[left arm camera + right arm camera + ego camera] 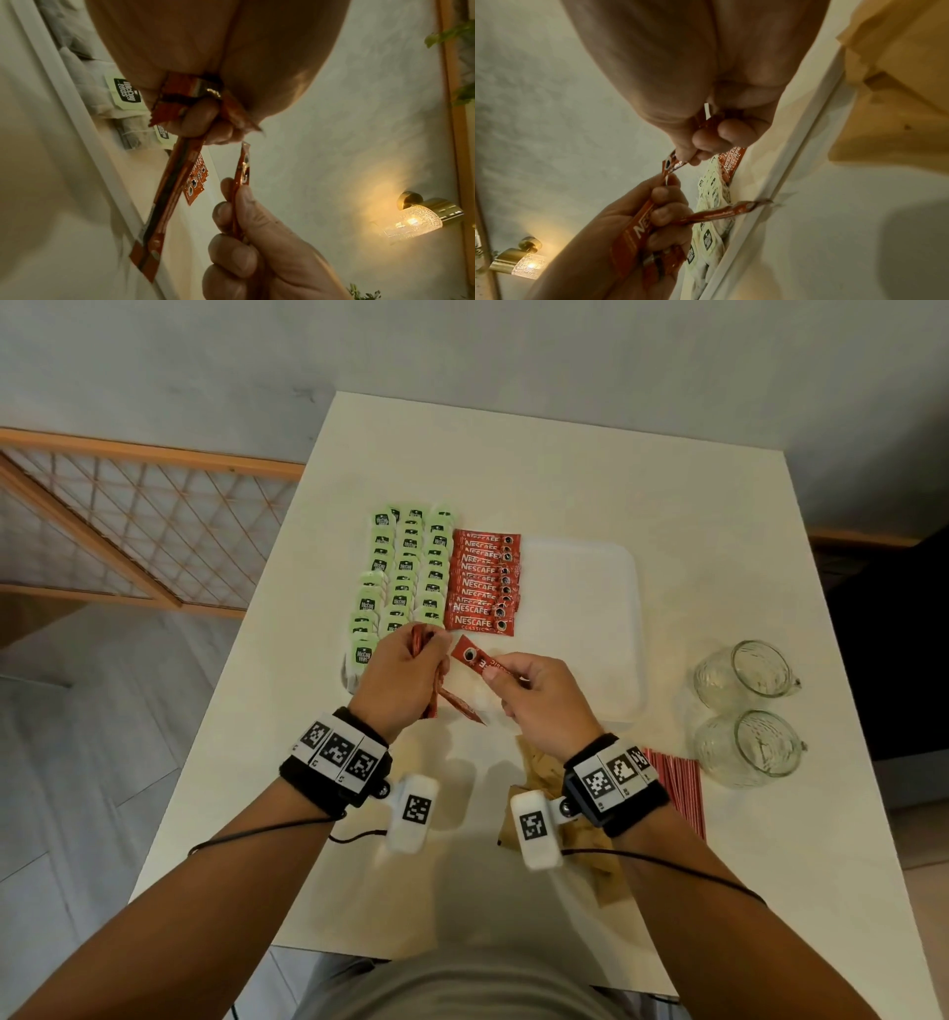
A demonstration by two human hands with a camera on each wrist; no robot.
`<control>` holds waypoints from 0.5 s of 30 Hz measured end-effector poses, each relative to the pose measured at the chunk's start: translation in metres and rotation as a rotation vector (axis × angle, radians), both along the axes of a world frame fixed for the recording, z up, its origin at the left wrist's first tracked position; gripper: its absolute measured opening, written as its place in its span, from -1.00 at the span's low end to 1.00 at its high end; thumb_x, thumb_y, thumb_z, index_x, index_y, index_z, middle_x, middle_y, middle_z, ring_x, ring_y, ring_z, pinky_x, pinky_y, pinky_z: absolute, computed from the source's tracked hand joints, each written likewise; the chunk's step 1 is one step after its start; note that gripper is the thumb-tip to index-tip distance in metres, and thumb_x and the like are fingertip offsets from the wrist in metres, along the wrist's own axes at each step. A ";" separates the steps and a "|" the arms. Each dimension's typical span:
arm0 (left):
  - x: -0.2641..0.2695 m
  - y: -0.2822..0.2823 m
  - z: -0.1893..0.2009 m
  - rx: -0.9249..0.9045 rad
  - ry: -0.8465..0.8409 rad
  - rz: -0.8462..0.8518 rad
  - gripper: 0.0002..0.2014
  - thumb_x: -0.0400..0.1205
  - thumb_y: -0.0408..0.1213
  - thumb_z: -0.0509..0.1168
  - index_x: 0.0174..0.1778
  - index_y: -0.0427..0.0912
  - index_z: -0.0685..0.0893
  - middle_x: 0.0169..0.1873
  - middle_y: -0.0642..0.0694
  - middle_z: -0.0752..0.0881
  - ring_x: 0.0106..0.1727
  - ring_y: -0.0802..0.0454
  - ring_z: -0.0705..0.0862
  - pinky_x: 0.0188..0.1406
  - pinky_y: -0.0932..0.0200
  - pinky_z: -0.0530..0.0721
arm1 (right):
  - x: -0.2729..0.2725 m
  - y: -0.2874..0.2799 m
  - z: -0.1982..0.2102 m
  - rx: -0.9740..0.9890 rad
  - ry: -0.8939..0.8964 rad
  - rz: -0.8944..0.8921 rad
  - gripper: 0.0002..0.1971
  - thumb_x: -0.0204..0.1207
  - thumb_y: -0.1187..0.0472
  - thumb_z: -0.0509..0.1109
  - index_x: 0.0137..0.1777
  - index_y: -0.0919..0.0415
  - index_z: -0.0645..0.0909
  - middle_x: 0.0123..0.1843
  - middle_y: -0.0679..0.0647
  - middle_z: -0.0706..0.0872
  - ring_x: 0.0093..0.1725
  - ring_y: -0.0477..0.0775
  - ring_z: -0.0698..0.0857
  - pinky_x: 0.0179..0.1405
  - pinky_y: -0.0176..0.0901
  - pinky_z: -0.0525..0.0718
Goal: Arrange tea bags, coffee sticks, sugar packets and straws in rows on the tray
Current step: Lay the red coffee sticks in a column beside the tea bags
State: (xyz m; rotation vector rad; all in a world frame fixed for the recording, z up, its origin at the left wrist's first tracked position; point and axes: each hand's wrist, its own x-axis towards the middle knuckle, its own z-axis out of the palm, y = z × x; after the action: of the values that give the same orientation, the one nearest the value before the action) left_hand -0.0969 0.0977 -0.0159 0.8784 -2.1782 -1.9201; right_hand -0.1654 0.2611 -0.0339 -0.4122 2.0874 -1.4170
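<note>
A white tray (580, 588) lies on the table. Its left part holds rows of green tea bags (405, 572) and, beside them, a column of red coffee sticks (482, 582). My left hand (405, 670) grips a bundle of red coffee sticks (436, 680) above the tray's near left corner. My right hand (534, 695) pinches a single coffee stick (475, 658) just right of the bundle, its free end pointing at the column. In the left wrist view the bundle (167, 203) hangs from my fist and the single stick (241, 172) stands apart.
Brown sugar packets (544, 773) lie on the table under my right wrist. Red-and-white straws (678, 783) lie to their right. Two glass mugs (744, 711) stand on their sides at the right. The tray's right half is bare.
</note>
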 end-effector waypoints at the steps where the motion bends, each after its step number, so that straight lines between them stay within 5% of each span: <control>1: 0.001 -0.001 0.001 -0.023 0.014 -0.018 -0.66 0.76 -0.10 0.27 -0.21 -0.29 0.65 -0.53 0.00 0.57 -0.55 0.13 0.48 -0.46 0.21 0.50 | -0.001 0.000 0.000 -0.009 0.004 -0.005 -0.87 0.70 0.12 0.41 0.07 -0.02 0.81 -0.44 -0.18 0.59 -0.47 -0.20 0.48 -0.38 -0.30 0.49; 6: 0.002 -0.004 0.005 -0.097 0.017 -0.089 -0.75 0.71 -0.16 0.36 -0.24 -0.18 0.72 -0.64 0.20 0.59 -0.58 0.29 0.52 -0.50 0.45 0.48 | -0.010 -0.003 0.005 -0.080 0.014 -0.028 -0.86 0.60 0.15 0.55 0.12 0.09 0.79 -0.27 -0.14 0.75 -0.41 -0.27 0.60 -0.36 -0.36 0.57; 9: 0.001 -0.010 0.005 -0.065 0.034 -0.025 -0.77 0.72 -0.21 0.36 -0.19 -0.27 0.73 -0.63 0.16 0.60 -0.58 0.24 0.54 -0.50 0.38 0.51 | -0.017 -0.001 0.005 -0.102 -0.018 -0.052 -0.85 0.61 0.19 0.53 0.14 0.08 0.75 -0.15 0.10 0.81 -0.34 -0.12 0.68 -0.29 -0.20 0.70; 15: 0.000 -0.021 0.004 -0.017 -0.011 -0.065 -0.80 0.69 -0.20 0.39 -0.15 -0.26 0.73 -0.55 0.05 0.63 -0.56 0.17 0.52 -0.50 0.28 0.52 | -0.030 0.006 0.002 -0.128 -0.038 -0.105 -0.86 0.66 0.33 0.44 0.11 0.08 0.73 -0.16 0.01 0.82 -0.27 -0.10 0.74 -0.21 -0.15 0.75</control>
State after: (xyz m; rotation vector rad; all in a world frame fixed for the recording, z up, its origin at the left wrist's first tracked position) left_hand -0.0965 0.0770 -0.0118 0.8271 -2.2532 -1.9271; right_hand -0.1957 0.2675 -0.0324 -0.3273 2.0207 -1.6134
